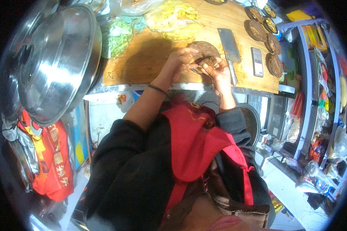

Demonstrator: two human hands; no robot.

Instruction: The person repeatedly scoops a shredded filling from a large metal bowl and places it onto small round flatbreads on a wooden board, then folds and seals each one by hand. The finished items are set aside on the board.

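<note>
My left hand (180, 59) and my right hand (219, 68) meet over a wooden cutting board (142, 61). Between them they hold a small brown patty (208, 61), both sets of fingers closed around its edges. Just behind it lies a larger round brown patty (203, 48) flat on the board, partly hidden by my left fingers. A cleaver (229, 48) rests on the board right beside my right hand, its handle toward me.
Several round brown patties (274, 64) line the board's right edge, next to a phone (256, 61). Chopped green vegetables (119, 36) and yellow shreds (173, 17) lie at the back. Large steel lids (58, 61) stand at left. Shelves with packets (320, 96) fill the right.
</note>
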